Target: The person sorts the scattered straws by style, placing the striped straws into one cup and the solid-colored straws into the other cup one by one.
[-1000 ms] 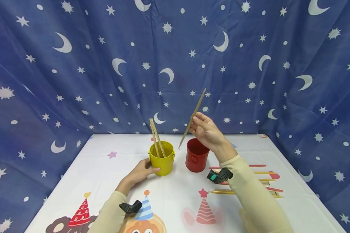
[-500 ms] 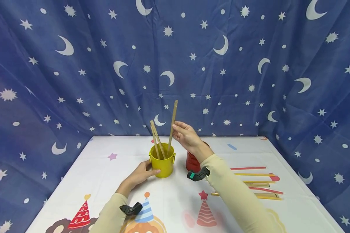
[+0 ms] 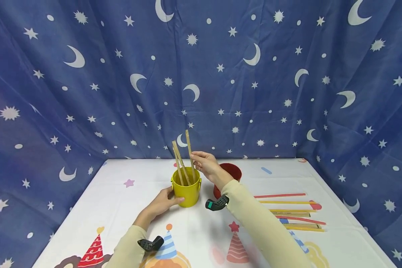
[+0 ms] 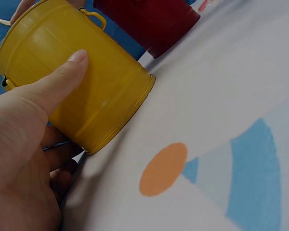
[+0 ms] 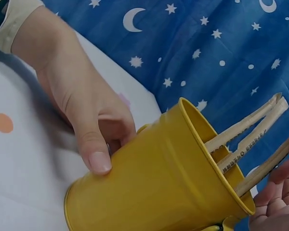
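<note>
My left hand [image 3: 161,204] holds the yellow bucket [image 3: 187,195] from its left side; in the left wrist view its thumb [image 4: 70,77] lies across the wall and the fingers bend behind. Between thumb and fingertips, my right hand [image 3: 207,165] pinches a slim tan stick [image 3: 189,143]. That stick stands nearly upright, its lower end inside the bucket by the right rim. Two more tan sticks [image 5: 253,142] with printed lettering lean to the left in the same bucket. Their lower ends are partly hidden by the bucket wall.
Behind my right wrist stands a red bucket [image 3: 232,171], partly covered. Several red, yellow and tan sticks [image 3: 293,214] lie on the right of the white patterned table [image 3: 120,208], partly under my right forearm. A blue star-and-moon curtain [image 3: 201,74] hangs behind.
My right hand has brought the tan stick left from above the red bucket and lowered its end into the yellow bucket. My left hand keeps its hold on the yellow bucket.
</note>
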Demonstrator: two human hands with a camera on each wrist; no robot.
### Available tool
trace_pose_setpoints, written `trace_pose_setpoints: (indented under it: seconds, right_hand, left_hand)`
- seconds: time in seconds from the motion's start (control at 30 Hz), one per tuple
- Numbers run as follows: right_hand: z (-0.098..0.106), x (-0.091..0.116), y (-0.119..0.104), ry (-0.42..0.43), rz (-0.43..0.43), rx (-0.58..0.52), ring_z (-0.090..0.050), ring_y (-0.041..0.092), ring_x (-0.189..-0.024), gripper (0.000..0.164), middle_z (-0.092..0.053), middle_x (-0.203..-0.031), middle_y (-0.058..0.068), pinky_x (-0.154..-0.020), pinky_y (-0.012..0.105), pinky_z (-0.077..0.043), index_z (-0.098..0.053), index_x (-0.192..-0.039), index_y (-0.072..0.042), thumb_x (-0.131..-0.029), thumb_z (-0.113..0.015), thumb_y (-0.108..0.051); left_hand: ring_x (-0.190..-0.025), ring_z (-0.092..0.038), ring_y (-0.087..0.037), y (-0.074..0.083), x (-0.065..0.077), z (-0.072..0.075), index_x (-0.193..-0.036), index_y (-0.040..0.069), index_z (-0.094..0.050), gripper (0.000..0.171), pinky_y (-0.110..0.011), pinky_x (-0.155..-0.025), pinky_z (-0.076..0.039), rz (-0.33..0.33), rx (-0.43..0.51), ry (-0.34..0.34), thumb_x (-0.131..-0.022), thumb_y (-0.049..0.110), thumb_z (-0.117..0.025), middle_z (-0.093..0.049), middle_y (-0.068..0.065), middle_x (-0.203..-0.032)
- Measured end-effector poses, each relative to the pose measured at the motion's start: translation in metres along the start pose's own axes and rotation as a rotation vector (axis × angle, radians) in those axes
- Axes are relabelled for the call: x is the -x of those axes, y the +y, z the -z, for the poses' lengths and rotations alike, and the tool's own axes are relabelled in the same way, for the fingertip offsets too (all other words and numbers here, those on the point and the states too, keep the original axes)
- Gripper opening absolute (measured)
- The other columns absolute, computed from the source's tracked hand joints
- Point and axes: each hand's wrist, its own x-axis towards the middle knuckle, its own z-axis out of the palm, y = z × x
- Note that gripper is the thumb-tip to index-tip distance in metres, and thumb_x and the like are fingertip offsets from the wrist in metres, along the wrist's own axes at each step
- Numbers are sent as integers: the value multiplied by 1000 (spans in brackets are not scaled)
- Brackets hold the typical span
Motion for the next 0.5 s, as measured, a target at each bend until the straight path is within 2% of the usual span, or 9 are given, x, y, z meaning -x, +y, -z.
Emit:
trace_pose_setpoints:
  seconds: [0.23,0.5]
  right_hand:
    - [-5,0,-2,25,22,171,-54,15,-86,22,-65,-91,-6,-80,29,-44,-72,-114,-7,-95,-70,-19]
    - [-7,1,6,73,48,335,-57,21,-100,24,-68,-111,2,-94,36,-48,-75,-113,-10,-94,-72,-26]
  left_hand:
    - [-149,-36,-43,4,-1,-1,-153,-9,-32,88,-54,-125,-28,-38,11,0,-91,36,-75,-37,-27,-159]
    - [-150,-34,-43,0,2,-1,-154,-8,-31,93,-56,-125,-28,-10,4,6,-88,40,-76,-35,-26,-160]
